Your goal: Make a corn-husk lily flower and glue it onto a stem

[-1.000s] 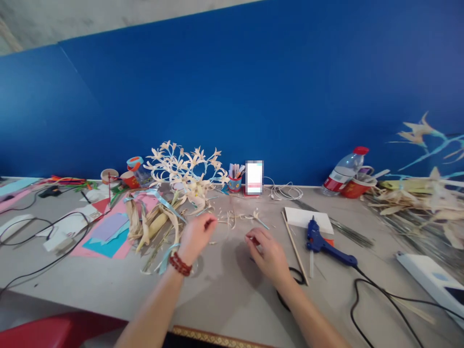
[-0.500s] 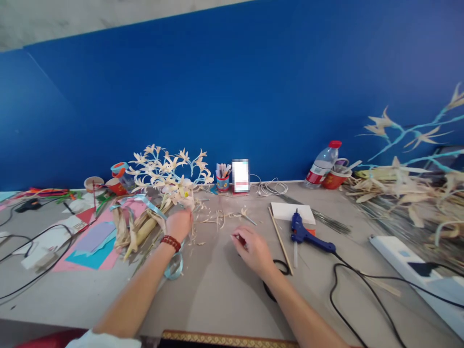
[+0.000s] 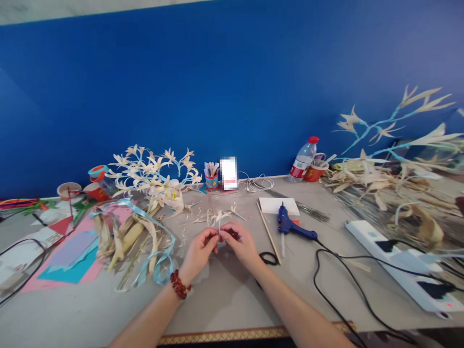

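Both hands meet above the middle of the table, fingertips pinched together. My left hand [image 3: 198, 252], with a red bead bracelet [image 3: 179, 284] at the wrist, is closed on the short pale-blue stem of a small husk flower [image 3: 220, 215]. Against it, the thumb and fingers of my right hand [image 3: 242, 242] close on the same stem. The cream petals stick up above the fingers; the stem's lower end is hidden. Left of the hands lie light blue ribbon [image 3: 170, 258] and dried husks [image 3: 132, 237]. Black-handled scissors [image 3: 268, 258] lie partly under my right forearm.
A blue glue gun [image 3: 290, 224], a wooden stick [image 3: 268, 233] and a white power strip [image 3: 395, 270] with black cables lie right. Husk-flower branches [image 3: 152, 169] stand back left. A bottle [image 3: 303, 162], a pen cup [image 3: 211, 181] and a lit phone [image 3: 229, 175] line the wall.
My left hand has left the ribbon and husks and come right to join my right hand at the small flower. The view has turned slightly right.
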`<state>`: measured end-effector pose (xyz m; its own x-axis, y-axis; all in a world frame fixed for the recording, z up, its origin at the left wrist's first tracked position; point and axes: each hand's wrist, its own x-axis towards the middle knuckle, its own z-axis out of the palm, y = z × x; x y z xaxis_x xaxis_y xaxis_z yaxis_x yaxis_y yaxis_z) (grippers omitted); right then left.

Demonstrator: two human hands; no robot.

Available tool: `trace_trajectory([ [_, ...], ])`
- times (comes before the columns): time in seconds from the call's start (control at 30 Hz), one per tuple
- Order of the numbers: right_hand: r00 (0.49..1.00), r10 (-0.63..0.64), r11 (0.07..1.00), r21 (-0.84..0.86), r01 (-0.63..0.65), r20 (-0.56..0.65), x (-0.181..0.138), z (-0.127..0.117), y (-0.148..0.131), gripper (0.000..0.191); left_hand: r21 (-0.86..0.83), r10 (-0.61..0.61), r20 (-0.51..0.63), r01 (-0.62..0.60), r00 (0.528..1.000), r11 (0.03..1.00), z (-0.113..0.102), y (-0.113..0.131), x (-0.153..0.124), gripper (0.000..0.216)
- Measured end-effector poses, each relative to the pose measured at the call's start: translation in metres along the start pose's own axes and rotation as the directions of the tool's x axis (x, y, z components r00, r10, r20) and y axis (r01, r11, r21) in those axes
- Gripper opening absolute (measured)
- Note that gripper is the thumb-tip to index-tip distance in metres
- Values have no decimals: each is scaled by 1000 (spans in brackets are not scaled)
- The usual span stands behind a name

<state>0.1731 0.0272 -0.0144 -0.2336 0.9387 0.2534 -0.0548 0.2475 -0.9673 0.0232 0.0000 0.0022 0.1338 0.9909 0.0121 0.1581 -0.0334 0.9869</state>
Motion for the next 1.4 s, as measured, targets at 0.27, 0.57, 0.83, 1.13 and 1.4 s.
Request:
trace_trajectory([
  [0.27, 1000, 1, 999, -42, 0, 17, -2, 0, -1, 21, -127, 14, -192, -39, 981, 991, -3, 7, 4, 27],
  [0.57, 998, 7, 999, -38, -4, 67, -3, 0, -7, 27, -347, -104, -218, 23, 970, 938, 2, 1, 4, 22],
  [0.83, 1000, -9, 993, -119, 11, 17, -3, 1, -9, 20, -314, -121, -172, 62, 978, 947, 5, 2, 2, 23],
  [1.13, 996, -5, 969, -246, -18, -93, 3, -12, -3, 27, -664, -159, -159, 14, 974, 748, -7, -1, 7, 20],
  [1.4, 964, 23, 967, -250, 45, 264, -5, 9, -7, 27, -669, -129, -202, -41, 971, 742, -5, -4, 6, 18],
])
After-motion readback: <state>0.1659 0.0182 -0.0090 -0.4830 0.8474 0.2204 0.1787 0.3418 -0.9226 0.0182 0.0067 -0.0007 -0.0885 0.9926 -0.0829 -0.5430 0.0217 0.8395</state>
